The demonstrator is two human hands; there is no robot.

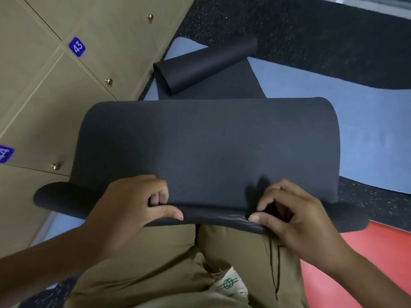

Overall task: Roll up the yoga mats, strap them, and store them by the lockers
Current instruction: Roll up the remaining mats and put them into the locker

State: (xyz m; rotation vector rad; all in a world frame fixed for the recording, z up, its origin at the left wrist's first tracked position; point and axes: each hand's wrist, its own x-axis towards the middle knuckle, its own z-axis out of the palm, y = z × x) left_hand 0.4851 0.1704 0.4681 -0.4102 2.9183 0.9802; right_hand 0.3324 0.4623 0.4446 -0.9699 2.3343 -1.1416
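A black yoga mat [209, 150] lies draped over my lap, its near edge curled into a tight first roll. My left hand [131, 205] pinches that rolled edge on the left side, thumb underneath and fingers curled on top. My right hand [289, 216] pinches the same edge on the right. A second black mat [206, 65], partly rolled into a loose tube, lies further away on a blue mat [347, 121] spread on the floor. No strap is visible.
Beige lockers [55, 85] numbered 43 and 44, with metal knobs, stand along the left. A red mat [367, 252] lies at the lower right. Dark speckled flooring [311, 30] runs beyond the mats. My khaki trousers fill the bottom centre.
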